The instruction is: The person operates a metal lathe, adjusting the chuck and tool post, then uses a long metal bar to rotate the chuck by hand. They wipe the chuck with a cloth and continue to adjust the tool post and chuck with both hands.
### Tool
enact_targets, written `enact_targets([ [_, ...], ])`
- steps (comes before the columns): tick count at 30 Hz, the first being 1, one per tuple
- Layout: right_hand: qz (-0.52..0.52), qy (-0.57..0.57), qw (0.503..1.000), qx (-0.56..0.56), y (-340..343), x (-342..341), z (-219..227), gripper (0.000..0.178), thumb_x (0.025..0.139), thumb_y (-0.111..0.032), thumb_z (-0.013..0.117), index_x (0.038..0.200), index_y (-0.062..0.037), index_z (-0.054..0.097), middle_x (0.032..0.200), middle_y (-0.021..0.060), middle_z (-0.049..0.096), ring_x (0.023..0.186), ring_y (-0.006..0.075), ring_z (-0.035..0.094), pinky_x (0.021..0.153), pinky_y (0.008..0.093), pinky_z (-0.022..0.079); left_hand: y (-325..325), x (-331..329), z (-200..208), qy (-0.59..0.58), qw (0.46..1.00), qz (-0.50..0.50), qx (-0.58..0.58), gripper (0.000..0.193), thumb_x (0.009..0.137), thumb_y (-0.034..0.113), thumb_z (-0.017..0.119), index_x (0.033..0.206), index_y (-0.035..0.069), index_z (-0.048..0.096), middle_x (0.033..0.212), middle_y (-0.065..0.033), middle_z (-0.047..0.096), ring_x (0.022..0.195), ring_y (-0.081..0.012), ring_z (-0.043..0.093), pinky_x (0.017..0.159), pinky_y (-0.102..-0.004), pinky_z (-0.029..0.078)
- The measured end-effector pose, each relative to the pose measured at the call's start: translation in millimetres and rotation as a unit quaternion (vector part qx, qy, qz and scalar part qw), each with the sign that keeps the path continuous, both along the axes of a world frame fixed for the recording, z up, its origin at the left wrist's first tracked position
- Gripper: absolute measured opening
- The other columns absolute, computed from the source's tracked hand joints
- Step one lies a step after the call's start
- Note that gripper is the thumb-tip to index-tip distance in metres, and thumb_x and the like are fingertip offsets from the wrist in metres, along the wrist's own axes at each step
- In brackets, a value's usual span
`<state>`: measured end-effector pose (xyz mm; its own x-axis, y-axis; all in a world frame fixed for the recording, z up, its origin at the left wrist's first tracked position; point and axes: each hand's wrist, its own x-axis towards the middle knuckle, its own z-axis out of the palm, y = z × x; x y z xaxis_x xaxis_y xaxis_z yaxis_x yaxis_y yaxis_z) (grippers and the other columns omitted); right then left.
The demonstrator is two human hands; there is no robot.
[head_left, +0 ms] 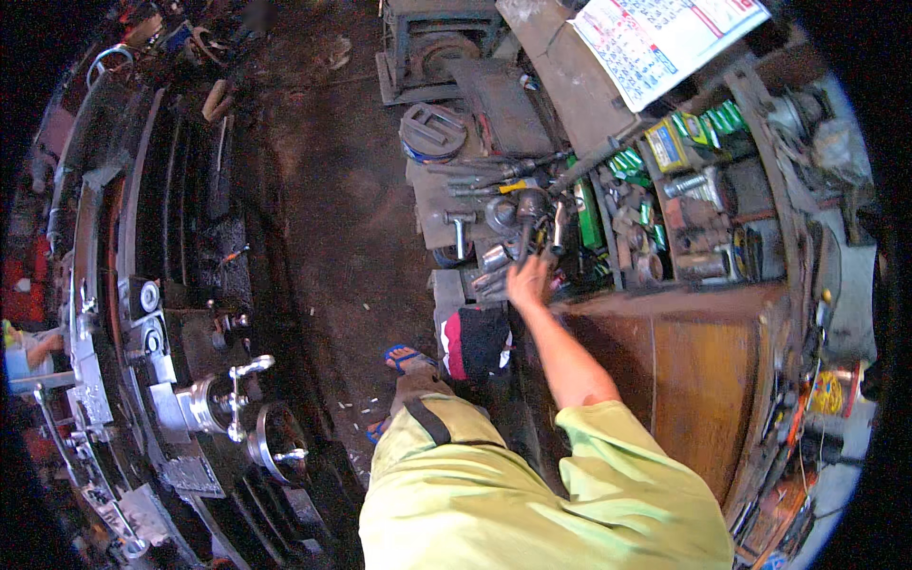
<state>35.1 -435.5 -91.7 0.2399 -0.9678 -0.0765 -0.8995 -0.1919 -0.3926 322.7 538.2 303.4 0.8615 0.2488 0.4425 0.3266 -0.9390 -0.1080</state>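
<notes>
Right hand (529, 282), right of centre, among metal tools (495, 256) on the surface (429, 211); fingers' opening and grip cannot be told. Hammer (461, 219), just above centre; lathe (201, 404), left.

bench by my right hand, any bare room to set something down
The bench shows a small bare patch at its left edge, between the round grey object and the T-shaped tool. The floor between bench and machine is more open. Around the right hand, metal pieces crowd together.

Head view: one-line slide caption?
Bare right hand among grey metal parts on a cluttered brown workbench, across a dark floor from a metal lathe.
</notes>
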Motion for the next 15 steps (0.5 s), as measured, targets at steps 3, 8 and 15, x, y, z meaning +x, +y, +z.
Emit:
enact_targets([
  [3, -0.116, 0.011, 0.992, -0.047, -79, -13, -7, 0.034, 0.08, -0.034, 0.068, 0.087, -0.0002, 0.066, 0.087, 0.0258, 0.065, 0.086, 0.0404, 0.065, 0.08, 0.0513, 0.049, 15, -3, 34, -0.001, 0.999, 0.041, 0.014, 0.061, 0.085, 0.031, 0.067, 0.131, -0.005, 0.051, 0.118, -0.0222, 0.064, 0.11, -0.0355, 0.06, 0.099, -0.0388, 0.042],
  [8, -0.041, 0.256, 0.965, 0.04, -149, -49, -42, 0.047, 0.082, -0.051, 0.063, 0.095, -0.0066, 0.073, 0.093, 0.0197, 0.071, 0.088, 0.0383, 0.068, 0.077, 0.0457, 0.052, 60, -45, 115, 0.015, 0.994, 0.098, 0.035, 0.062, 0.085, 0.03, 0.068, 0.132, -0.006, 0.05, 0.119, -0.0221, 0.063, 0.112, -0.0353, 0.059, 0.101, -0.0382, 0.042],
  [15, -0.205, -0.247, 0.894, 0.313, -187, -82, -74, 0.036, 0.085, -0.03, 0.067, 0.103, 0.0004, 0.062, 0.082, 0.0099, 0.062, 0.071, 0.026, 0.056, 0.067, 0.0435, 0.045, 47, -53, 108, -0.003, 0.976, 0.212, 0.056, 0.094, 0.076, 0.03, 0.074, 0.149, -0.001, 0.023, 0.14, -0.033, 0.041, 0.13, -0.0453, 0.042, 0.108, -0.0451, 0.038],
])
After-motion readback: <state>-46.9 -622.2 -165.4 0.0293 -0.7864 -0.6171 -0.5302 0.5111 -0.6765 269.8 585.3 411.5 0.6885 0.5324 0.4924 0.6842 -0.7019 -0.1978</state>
